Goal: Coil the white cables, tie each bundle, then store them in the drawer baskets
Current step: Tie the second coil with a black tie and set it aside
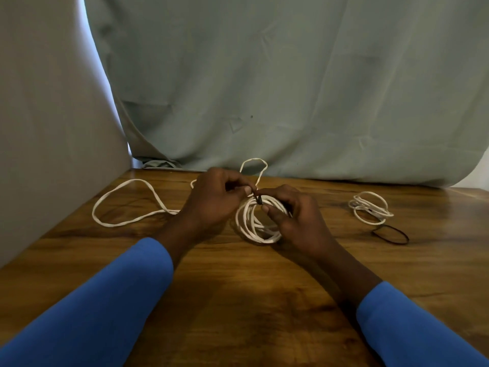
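Round coil of white braided cable (246, 224) at frame centre, on tabletop (238, 300): glossy brown wood, dark streaky grain. Left grip (211, 200) pinches thin dark band (258, 199) at coil's top edge; right grip (296, 218) curls round coil's right side, thumb inside ring. Loose cable (133, 180) lies in wide loop at left. Smaller coiled bundle (370, 207) at right, dark elastic loop (391, 243) just beside it. Blue sleeves (92, 313) at bottom. Creased pale green cloth (291, 88) behind; smooth grey panel (39, 128) at upper left

White cables (255, 221), black band (391, 234), brown grained table (238, 300), blue sleeves (111, 300).
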A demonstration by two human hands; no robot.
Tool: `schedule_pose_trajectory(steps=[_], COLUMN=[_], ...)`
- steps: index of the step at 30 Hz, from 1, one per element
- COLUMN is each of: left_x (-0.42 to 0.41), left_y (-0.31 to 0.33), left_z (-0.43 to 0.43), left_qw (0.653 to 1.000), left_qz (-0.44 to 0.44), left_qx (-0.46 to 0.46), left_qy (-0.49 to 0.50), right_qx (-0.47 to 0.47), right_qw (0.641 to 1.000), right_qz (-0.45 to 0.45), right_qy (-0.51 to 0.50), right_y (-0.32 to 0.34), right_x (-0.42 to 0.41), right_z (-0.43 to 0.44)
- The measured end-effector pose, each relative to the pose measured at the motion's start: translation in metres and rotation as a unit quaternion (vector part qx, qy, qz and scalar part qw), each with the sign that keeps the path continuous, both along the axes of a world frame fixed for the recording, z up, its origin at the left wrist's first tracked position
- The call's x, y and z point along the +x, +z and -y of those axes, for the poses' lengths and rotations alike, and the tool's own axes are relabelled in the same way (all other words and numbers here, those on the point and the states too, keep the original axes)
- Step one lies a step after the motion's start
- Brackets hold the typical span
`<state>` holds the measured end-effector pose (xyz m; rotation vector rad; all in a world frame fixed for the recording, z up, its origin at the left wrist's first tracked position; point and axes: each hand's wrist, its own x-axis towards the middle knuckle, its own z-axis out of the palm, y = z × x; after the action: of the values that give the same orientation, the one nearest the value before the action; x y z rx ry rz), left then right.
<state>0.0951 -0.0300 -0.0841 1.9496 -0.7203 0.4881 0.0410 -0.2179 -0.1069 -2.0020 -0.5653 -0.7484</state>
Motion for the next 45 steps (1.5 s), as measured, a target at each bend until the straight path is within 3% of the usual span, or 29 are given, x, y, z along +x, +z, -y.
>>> schedule_pose_trajectory(steps=[4,7,10,13,16,20,23,26,29,31,33,35,38,41,45], left_x=[-0.006,-0.008,-0.007,-0.009,-0.010,-0.016,-0.020,-0.020,-0.020,-0.019,-0.017,-0.015,-0.015,-0.020,-0.024], left_y=[0.002,0.004,0.005,0.008,0.010,0.013,0.012,0.002,-0.009,-0.014,-0.019,-0.021,-0.019,-0.017,-0.014], left_z=[0.001,0.003,0.002,0.000,0.000,0.006,0.013,0.022,0.032,0.035,0.036,0.036,0.037,0.040,0.044], left_qw=[0.951,0.900,0.890,0.904,0.911,0.915,0.945,0.951,0.953,0.968,0.981,0.981,0.959,0.925,0.899], left_qz=[-0.266,-0.381,-0.396,-0.369,-0.355,-0.336,-0.266,-0.239,-0.217,-0.163,-0.109,-0.091,-0.131,-0.203,-0.228], left_qx=[-0.133,-0.182,-0.187,-0.168,-0.166,-0.196,-0.183,-0.187,-0.204,-0.186,-0.158,-0.172,-0.249,-0.315,-0.370], left_qy=[-0.088,-0.111,-0.129,-0.135,-0.131,-0.104,-0.057,-0.051,-0.052,-0.033,-0.012,-0.007,-0.032,-0.066,-0.056], right_qx=[0.084,0.071,-0.028,-0.182,-0.195,-0.207,-0.151,-0.081,0.069,0.230,0.331,0.375,0.426,0.437,0.457], right_qw=[0.993,0.995,0.999,0.957,0.931,0.931,0.955,0.971,0.988,0.970,0.936,0.913,0.886,0.879,0.865], right_qz=[-0.034,-0.030,0.024,0.157,0.210,0.186,0.143,0.136,0.054,-0.044,-0.122,-0.153,-0.161,-0.165,-0.181], right_qy=[0.072,0.062,-0.035,-0.164,-0.225,-0.237,-0.212,-0.178,-0.128,-0.060,-0.005,0.037,0.090,0.098,0.100], right_y=[0.002,0.000,-0.001,-0.002,-0.002,-0.006,-0.004,-0.004,-0.006,-0.005,-0.001,0.003,0.004,0.005,0.006], right_x=[-0.007,-0.007,-0.002,0.004,0.004,-0.002,-0.007,-0.011,-0.012,-0.012,-0.011,-0.012,-0.011,-0.010,-0.010], right_z=[-0.004,-0.004,0.003,0.011,0.008,-0.003,-0.007,-0.010,-0.015,-0.018,-0.018,-0.020,-0.020,-0.019,-0.020])
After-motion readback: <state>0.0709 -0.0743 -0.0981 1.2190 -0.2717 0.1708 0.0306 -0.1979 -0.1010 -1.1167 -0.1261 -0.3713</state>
